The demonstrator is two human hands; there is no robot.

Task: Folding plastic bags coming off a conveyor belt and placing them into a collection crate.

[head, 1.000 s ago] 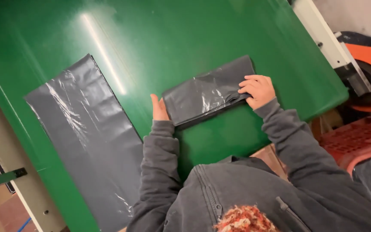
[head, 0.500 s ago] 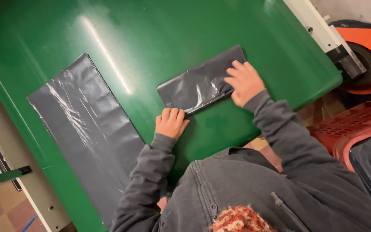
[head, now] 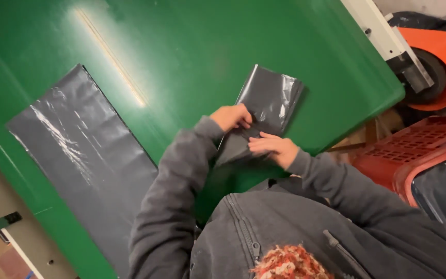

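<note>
Both hands meet at the near end of a folded black bag [head: 269, 101] lying on the green surface [head: 207, 46]; the left hand [head: 231, 117] pinches the bag's edge in a narrow grip; the right hand [head: 272, 147] presses on the plastic just beside it, fingers curled on the bag; a flat black sheet [head: 78, 155] lies well apart to the left; a red crate [head: 414, 150] stands beyond the surface's edge at right.

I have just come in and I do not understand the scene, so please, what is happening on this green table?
A person in a grey zipped jacket handles a dark grey folded plastic bag on the green table. The left hand and the right hand both grip its near edge, and the bag is partly folded. A second, flat dark grey plastic bag lies spread out to the left, untouched.
</note>
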